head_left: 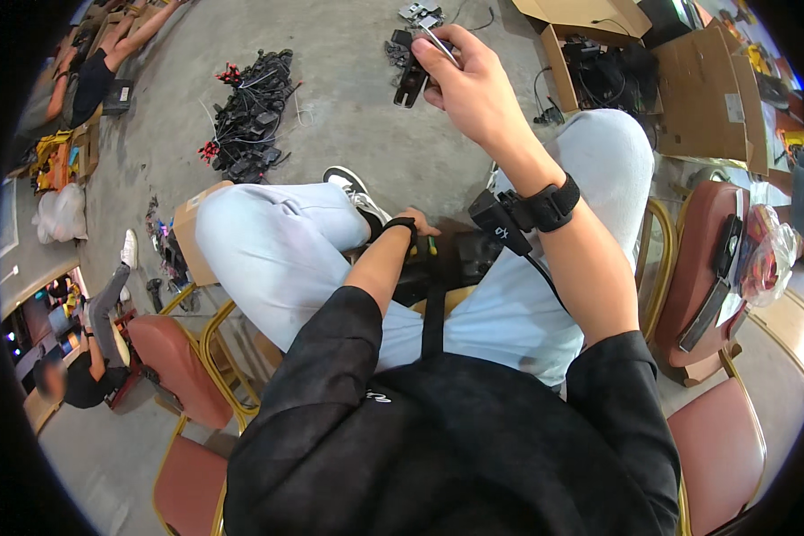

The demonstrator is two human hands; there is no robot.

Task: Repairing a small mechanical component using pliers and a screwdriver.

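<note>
My right hand (467, 83) is raised beyond my knees. Its thumb and fingers are closed on a thin silver metal piece (440, 45), whose exact kind I cannot make out. A flat black part (409, 85) shows just left of these fingers; I cannot tell whether they hold it too. Low between my legs, my left hand (418, 223) reaches down beside a small yellow-green handle (432, 245). Its fingers are partly hidden, so their grip is unclear. Dark objects (469, 257) lie beneath it. A black strapped device (500, 219) sits at my right wrist.
Black cabled modules with red connectors (255, 116) lie heaped on the concrete floor. At the far right stand open cardboard boxes (701, 94) holding black items. Red-brown chairs (183, 371) flank me. A cardboard box (192, 232) is by my left knee. Other people are at left.
</note>
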